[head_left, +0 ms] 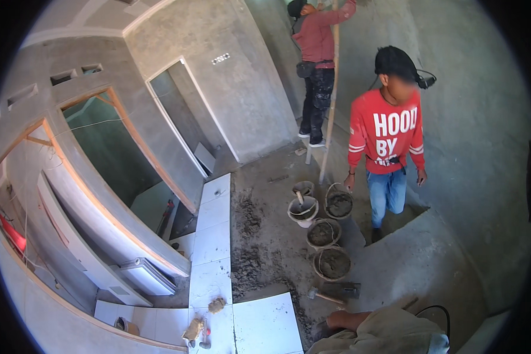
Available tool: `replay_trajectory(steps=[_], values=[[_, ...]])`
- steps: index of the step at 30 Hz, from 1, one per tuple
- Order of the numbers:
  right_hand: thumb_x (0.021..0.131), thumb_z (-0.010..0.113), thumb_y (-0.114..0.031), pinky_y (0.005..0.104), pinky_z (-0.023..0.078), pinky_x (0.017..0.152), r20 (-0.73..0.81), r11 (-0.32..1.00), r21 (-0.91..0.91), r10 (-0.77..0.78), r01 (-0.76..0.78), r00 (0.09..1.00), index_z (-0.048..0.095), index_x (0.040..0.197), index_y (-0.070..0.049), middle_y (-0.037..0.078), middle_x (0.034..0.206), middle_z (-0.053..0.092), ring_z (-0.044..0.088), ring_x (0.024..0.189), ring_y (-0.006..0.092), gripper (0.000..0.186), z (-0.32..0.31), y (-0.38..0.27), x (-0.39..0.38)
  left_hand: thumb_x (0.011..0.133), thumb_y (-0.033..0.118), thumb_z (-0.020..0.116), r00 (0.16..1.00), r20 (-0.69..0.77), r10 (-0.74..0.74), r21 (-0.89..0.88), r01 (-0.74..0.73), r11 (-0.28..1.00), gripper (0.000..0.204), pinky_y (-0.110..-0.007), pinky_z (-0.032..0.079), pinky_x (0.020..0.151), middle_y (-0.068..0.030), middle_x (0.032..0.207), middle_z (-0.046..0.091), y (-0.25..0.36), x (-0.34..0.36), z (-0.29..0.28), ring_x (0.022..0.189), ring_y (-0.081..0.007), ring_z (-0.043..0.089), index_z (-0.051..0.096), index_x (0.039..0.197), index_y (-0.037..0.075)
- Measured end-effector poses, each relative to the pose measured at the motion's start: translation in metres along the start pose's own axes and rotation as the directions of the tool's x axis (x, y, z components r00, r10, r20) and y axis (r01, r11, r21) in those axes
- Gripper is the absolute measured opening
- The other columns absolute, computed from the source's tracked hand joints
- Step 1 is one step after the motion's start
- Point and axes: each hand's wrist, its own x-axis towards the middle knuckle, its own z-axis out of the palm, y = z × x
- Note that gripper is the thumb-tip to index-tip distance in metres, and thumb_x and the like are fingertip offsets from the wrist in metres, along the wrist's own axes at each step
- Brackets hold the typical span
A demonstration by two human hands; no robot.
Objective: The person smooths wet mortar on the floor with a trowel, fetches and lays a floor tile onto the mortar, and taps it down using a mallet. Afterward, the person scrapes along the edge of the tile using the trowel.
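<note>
Neither my left hand nor my right hand shows in the head view. At the lower edge, a person in a beige shirt [383, 333] bends low over the floor, only partly in view. That person's bare forearm [345, 320] reaches left toward the white floor tiles [264, 321]; the hand is dark and unclear. Just beyond the arm lie a wooden-handled hammer [329, 297] and a flat dark trowel [349, 289]. Several buckets of wet grey mortar [333, 264] stand farther off. A rough mortar bed [251, 265] borders the tile row.
Beside the buckets walks a person in a red sweater [386, 127]. Farther back, another person [315, 44] stands raised by a bamboo pole [330, 118]. Stacked tiles [149, 277] lean near the left doorway. A sponge-like lump [193, 329] and a red-handled tool [205, 337] lie on the tiles.
</note>
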Motion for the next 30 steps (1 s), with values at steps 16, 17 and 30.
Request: replay_trajectory(steps=[16,17,30], values=[[0.078,0.054,-0.036,0.0451,0.048,0.087,0.148,0.921,0.003,0.386,-0.390,0.911,0.069,0.100,-0.004,0.020,0.105,0.066,0.063,0.099,0.0358,0.041,-0.043,0.136,-0.189,0.094,0.045,0.052,0.979,-0.150,-0.138,0.003,0.140,0.990,0.045,-0.030,0.046,0.044,-0.0081,0.077,0.067,-0.078,-0.008,0.024,0.054,-0.0168,0.060,0.065,0.106,0.003],[0.078,0.054,-0.036,0.0451,0.048,0.087,0.140,0.923,-0.026,0.383,-0.384,0.913,0.069,0.100,-0.004,0.020,0.105,0.066,0.063,0.099,0.0358,0.041,-0.051,0.141,-0.195,0.094,0.045,0.052,0.979,-0.158,-0.128,0.000,0.130,0.992,0.045,-0.030,0.046,0.044,-0.0081,0.077,0.067,-0.091,-0.005,0.028,0.054,-0.0168,0.060,0.065,0.106,0.003],[0.084,0.057,-0.045,0.0428,0.049,0.077,-0.095,0.936,0.221,-0.260,0.275,0.961,0.066,0.102,-0.015,0.014,0.095,0.067,0.065,0.086,0.0320,0.037,-0.151,0.067,-0.182,0.088,0.034,0.059,0.990,0.119,0.082,0.452,-0.128,0.883,0.024,-0.036,0.053,0.073,-0.0070,0.090,0.070,0.038,-0.083,0.115,0.082,-0.0228,0.065,0.071,0.090,0.013]])
